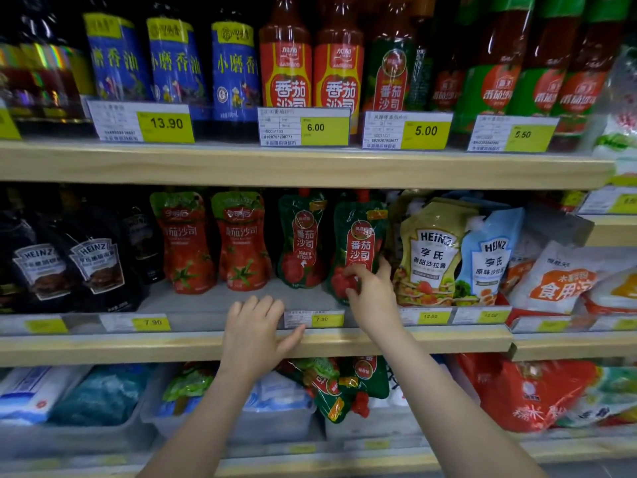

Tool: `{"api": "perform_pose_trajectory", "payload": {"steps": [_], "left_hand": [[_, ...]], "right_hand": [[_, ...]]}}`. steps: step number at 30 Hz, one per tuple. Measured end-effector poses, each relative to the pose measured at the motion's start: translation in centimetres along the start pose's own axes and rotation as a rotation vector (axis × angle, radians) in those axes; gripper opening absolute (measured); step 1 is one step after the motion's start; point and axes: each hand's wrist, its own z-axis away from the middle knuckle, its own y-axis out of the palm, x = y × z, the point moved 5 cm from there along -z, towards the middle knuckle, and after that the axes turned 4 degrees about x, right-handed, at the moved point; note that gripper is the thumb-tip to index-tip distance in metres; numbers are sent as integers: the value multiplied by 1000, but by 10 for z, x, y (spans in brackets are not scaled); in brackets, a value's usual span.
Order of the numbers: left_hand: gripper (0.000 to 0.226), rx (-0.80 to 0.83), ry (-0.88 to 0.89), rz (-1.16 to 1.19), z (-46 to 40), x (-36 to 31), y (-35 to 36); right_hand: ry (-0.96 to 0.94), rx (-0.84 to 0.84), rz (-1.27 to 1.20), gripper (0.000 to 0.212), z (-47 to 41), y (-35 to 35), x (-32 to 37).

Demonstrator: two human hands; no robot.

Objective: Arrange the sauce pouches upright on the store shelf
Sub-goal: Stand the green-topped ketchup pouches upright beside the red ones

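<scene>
Only the head view here, so that's all I'm going by. My right hand (370,291) is up on the middle shelf (193,345), fingers pinched on the lower part of a green ketchup pouch (358,243) that's standing more or less upright, leaning a little. Just to its left there's a second green pouch (301,239), also upright, and further left two red tomato pouches (184,243) standing side by side. On the right of the one I'm holding sit the Heinz salad dressing pouches (431,253), pretty much touching it. My left hand (256,334) is lying flat on the front edge of the shelf, fingers spread and relaxed, gripping nothing, right next to a yellow price tag (322,319). Down on the shelf below, a few more green pouches (339,388) are lying flopped over in a heap, not standing at all.
</scene>
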Motion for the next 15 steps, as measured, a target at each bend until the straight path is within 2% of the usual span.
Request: {"api": "perform_pose_trajectory", "payload": {"steps": [10, 12, 15], "left_hand": [[42, -39, 13, -11, 0, 2, 5], [42, -44, 14, -15, 0, 2, 6], [42, -55, 18, -13, 0, 2, 6]], "right_hand": [[37, 20, -63, 15, -10, -3, -9], [58, -8, -129, 28, -9, -7, -10], [138, -161, -221, 53, -10, -18, -16]]}}
